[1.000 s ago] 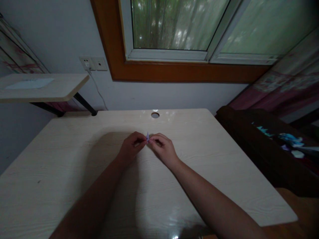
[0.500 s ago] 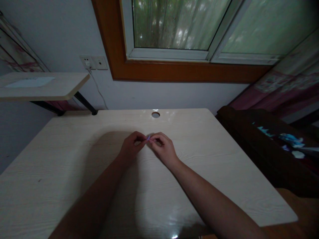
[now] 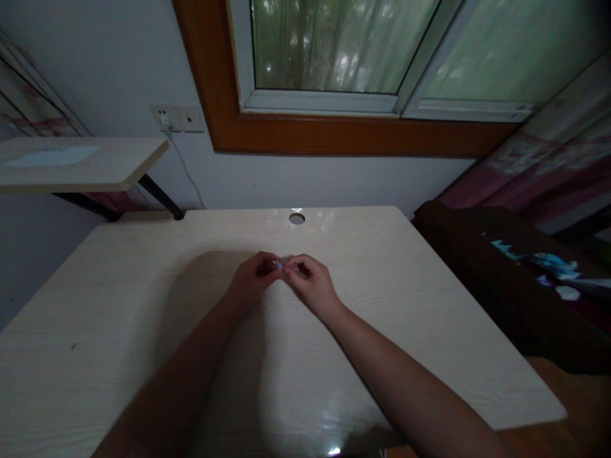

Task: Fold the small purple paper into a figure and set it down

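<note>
Between my fingertips is a tiny pale purple piece (image 3: 279, 264), thin and perhaps paper; its exact kind is too small to make out. My left hand (image 3: 255, 275) pinches it from the left, thumb and forefinger closed. From the right, my right hand (image 3: 309, 277) meets it with thumb and forefinger pressed together, the fingertips of both hands almost touching. Both hands are just above the pale wood-grain desk (image 3: 382, 318), near its middle. Most of the small piece is hidden by the fingers.
Behind the hands, the desk has a round cable hole (image 3: 296, 219). A raised shelf (image 3: 138, 156) on black legs stands at the left, with a white sheet (image 3: 52, 156) on it. A wall socket (image 3: 176, 119) holds a plugged cord. Dark furniture (image 3: 482, 273) bearing bluish items is at the right.
The purple piece has tilted and shifted slightly left, towards my left fingertips. My hands stay almost in place, and the whole view has moved a little.
</note>
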Available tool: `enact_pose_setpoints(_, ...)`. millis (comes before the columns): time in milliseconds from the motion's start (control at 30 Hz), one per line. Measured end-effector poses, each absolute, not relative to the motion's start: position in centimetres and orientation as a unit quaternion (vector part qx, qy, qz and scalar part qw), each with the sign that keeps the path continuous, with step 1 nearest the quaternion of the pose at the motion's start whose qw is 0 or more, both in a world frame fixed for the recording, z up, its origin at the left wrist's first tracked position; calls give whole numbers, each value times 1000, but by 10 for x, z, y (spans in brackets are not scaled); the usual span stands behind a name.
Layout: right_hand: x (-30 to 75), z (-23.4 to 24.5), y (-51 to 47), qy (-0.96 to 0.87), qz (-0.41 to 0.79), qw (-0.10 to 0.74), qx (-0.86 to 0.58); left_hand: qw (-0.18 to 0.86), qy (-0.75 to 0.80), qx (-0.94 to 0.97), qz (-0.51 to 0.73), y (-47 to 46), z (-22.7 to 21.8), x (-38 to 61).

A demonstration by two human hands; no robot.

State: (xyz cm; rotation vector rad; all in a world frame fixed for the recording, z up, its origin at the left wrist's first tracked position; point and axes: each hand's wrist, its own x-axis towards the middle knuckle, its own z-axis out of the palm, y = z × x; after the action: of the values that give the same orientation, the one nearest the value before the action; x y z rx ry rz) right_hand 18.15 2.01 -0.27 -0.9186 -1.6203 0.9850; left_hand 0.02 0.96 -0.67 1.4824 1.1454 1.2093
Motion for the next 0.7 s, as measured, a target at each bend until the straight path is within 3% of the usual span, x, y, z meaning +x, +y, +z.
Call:
enact_pose_setpoints(200,181,-1,20,-658,426,491,-381,483,460,573,475,7,-5,-1)
enact_pose_setpoints(700,181,-1,27,-681,406,477,-381,408,527,568,483,11,12,-4)
